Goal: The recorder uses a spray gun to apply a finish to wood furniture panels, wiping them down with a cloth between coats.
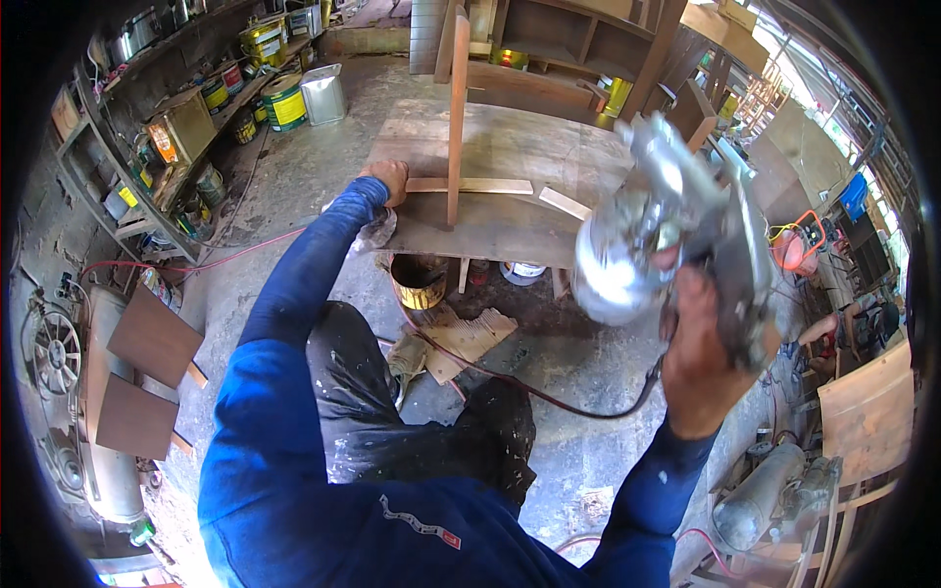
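My right hand [701, 343] is wrapped round a metal spray gun [676, 186], lifted over the right side of the work table and blurred by motion. Its silvery cup [618, 265] faces the table, and a dark red hose [549, 397] trails from it. At the table's left edge, my left hand [387, 181] is closed at the end of a light wooden strip [495, 185]; its fingertips are hidden. A narrow brown board [458, 118], seen edge-on, stands upright across that strip. Another short strip [565, 203] lies to the right. A whitish crumpled piece [375, 232] hangs below my left wrist.
Under the table [412, 127] stand an open paint-stained can [420, 284] and a white tub [522, 271], with torn cardboard [470, 338] before them. Shelves of cans [284, 103] line the left. Brown panels [152, 338] lean near a compressor. A person [863, 323] is at far right.
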`<action>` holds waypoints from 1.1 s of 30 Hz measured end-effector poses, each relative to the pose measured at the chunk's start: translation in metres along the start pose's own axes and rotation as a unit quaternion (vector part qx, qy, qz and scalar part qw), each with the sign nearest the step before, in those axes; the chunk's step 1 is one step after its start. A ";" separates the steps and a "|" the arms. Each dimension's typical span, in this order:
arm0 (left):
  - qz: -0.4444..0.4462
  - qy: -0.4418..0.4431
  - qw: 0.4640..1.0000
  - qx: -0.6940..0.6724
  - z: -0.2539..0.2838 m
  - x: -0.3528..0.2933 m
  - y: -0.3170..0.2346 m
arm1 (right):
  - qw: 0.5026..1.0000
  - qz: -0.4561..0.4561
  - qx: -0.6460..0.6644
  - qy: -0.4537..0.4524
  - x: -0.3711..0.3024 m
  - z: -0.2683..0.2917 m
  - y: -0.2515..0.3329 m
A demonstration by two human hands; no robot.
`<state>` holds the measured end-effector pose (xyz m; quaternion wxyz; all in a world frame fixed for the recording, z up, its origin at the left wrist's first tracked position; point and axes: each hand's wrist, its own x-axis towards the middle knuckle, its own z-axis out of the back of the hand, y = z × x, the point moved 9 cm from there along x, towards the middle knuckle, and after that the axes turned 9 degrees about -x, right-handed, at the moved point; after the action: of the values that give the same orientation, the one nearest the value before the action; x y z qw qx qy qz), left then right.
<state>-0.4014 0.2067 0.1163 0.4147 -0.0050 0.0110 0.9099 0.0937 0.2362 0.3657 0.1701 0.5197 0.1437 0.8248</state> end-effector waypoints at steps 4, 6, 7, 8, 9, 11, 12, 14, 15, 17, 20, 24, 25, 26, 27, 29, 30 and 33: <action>-0.024 0.044 0.978 -0.201 0.046 -0.058 -0.029 | 0.996 -0.037 0.081 0.002 0.030 -0.015 0.007; -0.111 0.055 0.873 -0.471 0.067 -0.091 -0.070 | 0.992 -0.039 0.123 -0.004 0.033 -0.021 0.007; -0.117 0.040 0.871 -0.476 0.074 -0.105 -0.083 | 0.989 -0.040 0.143 -0.007 0.033 -0.023 0.006; -0.093 0.084 0.808 -0.576 0.068 -0.120 -0.101 | 0.987 -0.053 0.151 0.016 0.030 -0.029 0.003; -0.093 0.106 0.781 -0.609 0.064 -0.134 -0.121 | 0.986 -0.056 0.153 0.026 0.027 -0.030 0.002; -0.135 0.134 0.709 -0.679 0.063 -0.167 -0.164 | 0.984 -0.062 0.158 0.046 0.021 -0.033 0.001; -0.110 0.177 0.666 -0.716 0.057 -0.178 -0.182 | 0.987 -0.052 0.145 0.044 0.019 -0.031 0.003; -0.183 0.230 0.563 -0.772 0.078 -0.189 -0.217 | 0.982 -0.040 0.181 0.033 0.017 -0.028 0.006; -0.201 0.198 0.565 -0.776 0.092 -0.189 -0.218 | 0.983 -0.072 0.164 0.050 0.016 -0.032 0.002; -0.170 0.164 0.561 -0.794 0.107 -0.189 -0.212 | 0.985 -0.058 0.164 -0.006 0.018 -0.024 0.003; -0.120 0.213 0.517 -0.820 0.102 -0.200 -0.208 | 0.983 -0.062 0.172 -0.021 0.016 -0.028 -0.003; -0.025 0.226 0.508 -0.831 0.045 -0.225 -0.216 | 0.979 -0.108 0.166 0.052 -0.014 -0.041 -0.020; -0.016 0.229 0.517 -0.825 0.028 -0.233 -0.220 | 0.979 -0.127 0.148 0.066 -0.026 -0.044 -0.025; -0.007 0.233 0.526 -0.818 0.013 -0.242 -0.223 | 0.961 -0.175 0.198 0.084 -0.041 -0.051 -0.032; 0.007 0.227 0.538 -0.812 0.001 -0.250 -0.227 | 0.936 -0.225 0.252 0.100 -0.053 -0.056 -0.038; 0.018 0.178 0.563 -0.807 -0.004 -0.261 -0.227 | 0.951 -0.214 0.187 0.122 -0.059 -0.051 -0.039; -0.006 0.167 0.538 -0.826 0.004 -0.260 -0.228 | 0.947 -0.222 0.199 0.122 -0.059 -0.048 -0.039; -0.010 0.174 0.539 -0.824 0.034 -0.252 -0.219 | 0.951 -0.202 0.217 0.091 -0.040 -0.034 -0.029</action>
<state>-0.0712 0.1609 0.1513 0.2268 -0.5026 -0.6721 0.4943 0.0829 0.2430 0.3070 0.2023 0.4266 0.4365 0.7658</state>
